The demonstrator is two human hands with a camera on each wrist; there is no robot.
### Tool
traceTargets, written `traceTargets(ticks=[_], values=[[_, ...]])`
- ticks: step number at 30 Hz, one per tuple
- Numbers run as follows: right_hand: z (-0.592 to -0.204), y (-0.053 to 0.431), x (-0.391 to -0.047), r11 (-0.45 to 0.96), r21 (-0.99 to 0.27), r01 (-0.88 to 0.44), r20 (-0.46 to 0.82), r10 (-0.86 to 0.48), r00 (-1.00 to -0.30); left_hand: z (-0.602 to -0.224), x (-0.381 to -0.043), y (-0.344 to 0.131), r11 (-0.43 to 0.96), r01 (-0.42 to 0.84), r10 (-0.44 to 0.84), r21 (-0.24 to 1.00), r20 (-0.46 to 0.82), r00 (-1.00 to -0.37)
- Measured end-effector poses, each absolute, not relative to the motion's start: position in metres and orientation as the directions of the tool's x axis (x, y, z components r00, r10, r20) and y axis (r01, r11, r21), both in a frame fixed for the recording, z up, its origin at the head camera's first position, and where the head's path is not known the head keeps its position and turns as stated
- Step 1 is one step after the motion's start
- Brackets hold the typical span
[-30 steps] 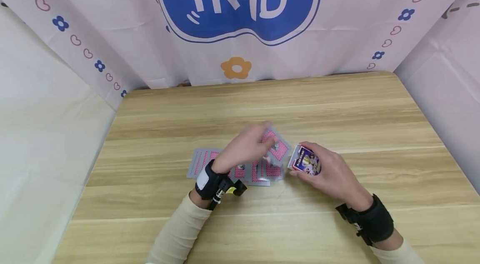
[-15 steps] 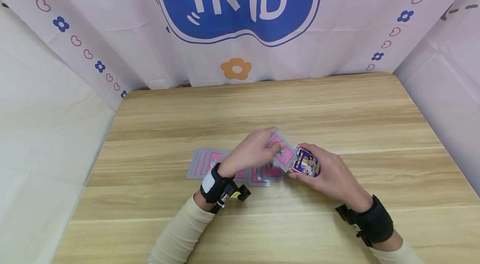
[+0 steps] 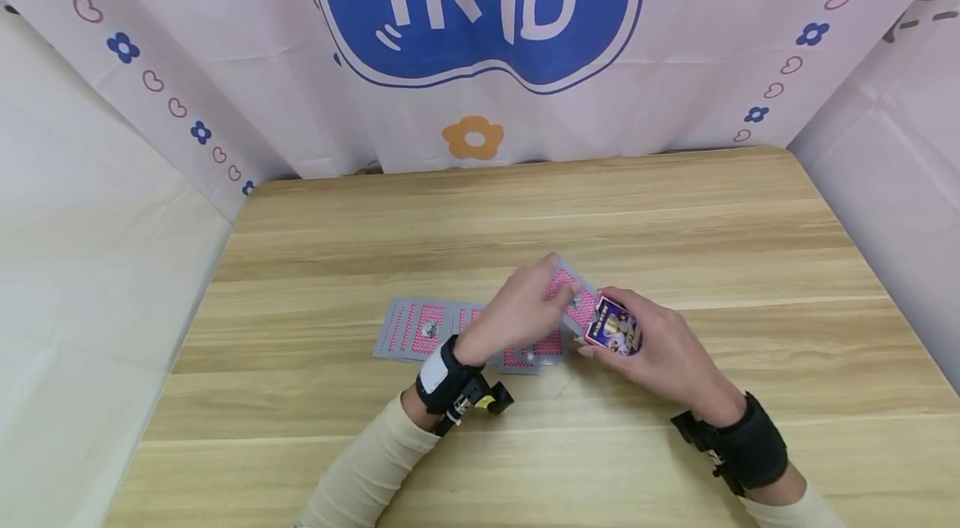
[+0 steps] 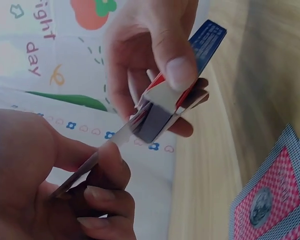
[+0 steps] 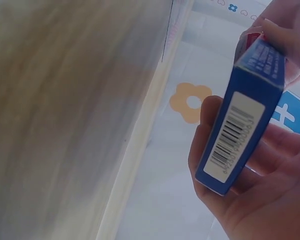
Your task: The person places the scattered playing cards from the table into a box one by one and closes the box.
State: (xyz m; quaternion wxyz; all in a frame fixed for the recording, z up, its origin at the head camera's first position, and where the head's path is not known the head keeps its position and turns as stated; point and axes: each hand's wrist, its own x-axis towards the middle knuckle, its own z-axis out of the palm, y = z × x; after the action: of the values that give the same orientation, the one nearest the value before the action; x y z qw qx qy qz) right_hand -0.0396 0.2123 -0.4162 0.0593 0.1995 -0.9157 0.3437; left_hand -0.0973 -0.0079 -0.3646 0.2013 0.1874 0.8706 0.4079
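My right hand (image 3: pixel 663 341) grips a small blue card box (image 3: pixel 617 326) from its right side, its opened end facing left. In the right wrist view a white barcode label marks the bottom end of the box (image 5: pixel 235 135). Between thumb and fingers, my left hand (image 3: pixel 521 307) pinches playing cards (image 3: pixel 581 303) with pink-and-grey backs. The left wrist view shows the front edge of these cards (image 4: pixel 121 134) inside the box's opening. Whether it is one card or a few I cannot tell. Under and beside my left hand, more cards (image 3: pixel 420 328) lie overlapped in a row, backs up.
The wooden table (image 3: pixel 300 253) carries the spread cards near its middle. A white printed cloth (image 3: pixel 360 124) with a blue emblem hangs behind the far edge, and pale cloths stand at both sides. Each wrist wears a black strap (image 3: pixel 750 445) with a camera.
My left hand has moved right with the pinched cards, bringing them from beside the box into its opening. My right hand and the box have stayed almost still.
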Motion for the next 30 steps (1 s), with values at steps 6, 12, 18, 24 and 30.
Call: traceTargets(ticks=[6, 12, 18, 24, 30], values=[[-0.416, 0.212, -0.039, 0.688, -0.601, -0.407, 0.268, -0.306, -0.913, -0.372, -0.091, 0.0, 0.591, 0.168, 0.503, 0.789, -0.197, -0.842], [-0.417, 0.211, -0.039, 0.672, -0.614, -0.414, 0.284, -0.301, -0.91, -0.375, -0.089, 0.003, 0.594, 0.199, 0.549, 0.779, -0.213, -0.808], [-0.415, 0.212, -0.041, 0.68, -0.619, -0.393, 0.272, -0.284, -0.919, -0.372, -0.092, -0.003, 0.54, 0.178, 0.526, 0.822, -0.164, -0.835], [-0.415, 0.211, -0.039, 0.677, -0.623, -0.393, 0.264, -0.291, -0.92, -0.376, -0.093, 0.001, 0.514, 0.218, 0.585, 0.83, -0.153, -0.797], [-0.416, 0.213, -0.041, 0.675, -0.628, -0.387, 0.275, -0.272, -0.922, -0.375, -0.096, -0.002, 0.477, 0.129, 0.557, 0.869, -0.185, -0.81]])
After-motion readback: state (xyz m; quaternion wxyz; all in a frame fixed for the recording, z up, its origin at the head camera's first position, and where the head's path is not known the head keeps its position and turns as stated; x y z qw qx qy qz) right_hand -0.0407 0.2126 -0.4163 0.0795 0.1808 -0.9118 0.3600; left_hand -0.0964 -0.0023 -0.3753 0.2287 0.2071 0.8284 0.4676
